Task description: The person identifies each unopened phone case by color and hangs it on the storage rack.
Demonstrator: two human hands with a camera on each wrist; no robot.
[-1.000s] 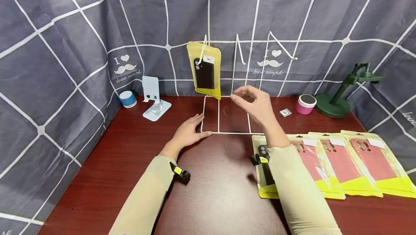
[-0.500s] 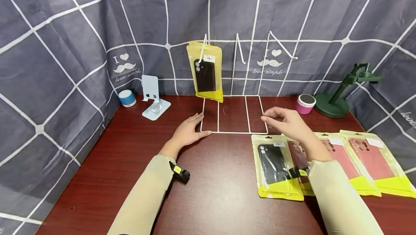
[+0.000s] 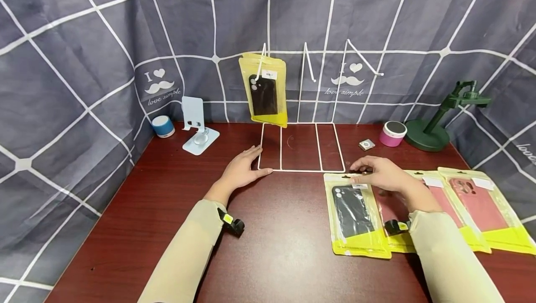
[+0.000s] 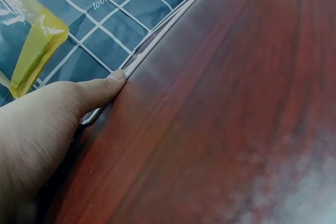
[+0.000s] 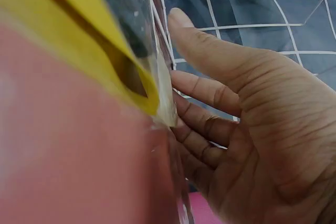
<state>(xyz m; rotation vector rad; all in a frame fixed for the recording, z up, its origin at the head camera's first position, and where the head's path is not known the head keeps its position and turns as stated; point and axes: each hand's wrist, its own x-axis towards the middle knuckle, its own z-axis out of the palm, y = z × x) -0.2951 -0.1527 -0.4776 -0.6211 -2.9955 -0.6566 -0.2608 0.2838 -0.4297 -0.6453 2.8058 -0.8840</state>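
My left hand [image 3: 240, 170] lies with straight fingers at the left corner of a white wire display rack [image 3: 301, 171]; its thumb touches the front wire in the left wrist view. A yellow-edged pouch [image 3: 247, 68] with a black phone case hangs on the rack's left hook. Over the top edge of another black phone case pouch [image 3: 361, 245] is my right hand [image 3: 383, 175]. In the right wrist view its fingers [image 5: 207, 90] are at the pouch edge, with the thumb apart from it. Pink phone case pouches [image 3: 479, 205] lie overlapping to the right, one partly hidden under the right hand.
Two bare hooks [image 3: 310, 63] stand on the rack's right side. A blue speaker [image 3: 163, 127] and a light-blue phone stand [image 3: 201, 141] are back left. Back right are a small square player [image 3: 366, 144], a pink speaker [image 3: 392, 136] and a green stand [image 3: 429, 135].
My right hand has moved away from the rack, rightward and down, to the top of the black case pouch on the table. My left hand has stayed at the rack's corner.
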